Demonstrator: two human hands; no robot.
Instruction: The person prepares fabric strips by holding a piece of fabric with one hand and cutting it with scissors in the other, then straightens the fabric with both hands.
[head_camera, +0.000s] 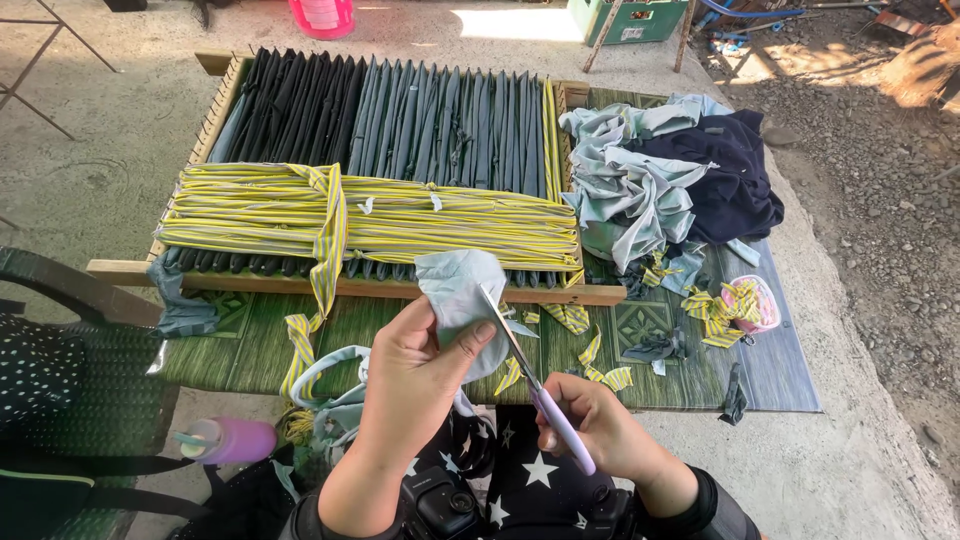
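Observation:
My left hand (415, 375) pinches a piece of pale blue-grey cloth (458, 290) and holds it up in front of me. My right hand (590, 425) grips purple-handled scissors (545, 395), whose blades point up into the lower edge of that cloth. Beyond both hands lies a wooden weaving frame (300, 285) strung with dark and grey cloth strips, crossed by a band of yellow striped strips (370, 215) that is tied with a knot near its left side.
A heap of pale blue and navy fabric (670, 175) lies at the right of the frame on a green mat (230, 350). Yellow striped scraps (600, 365) and a pink container (760, 300) sit on the mat. A purple bottle (230, 440) and a dark chair (70, 400) are at left.

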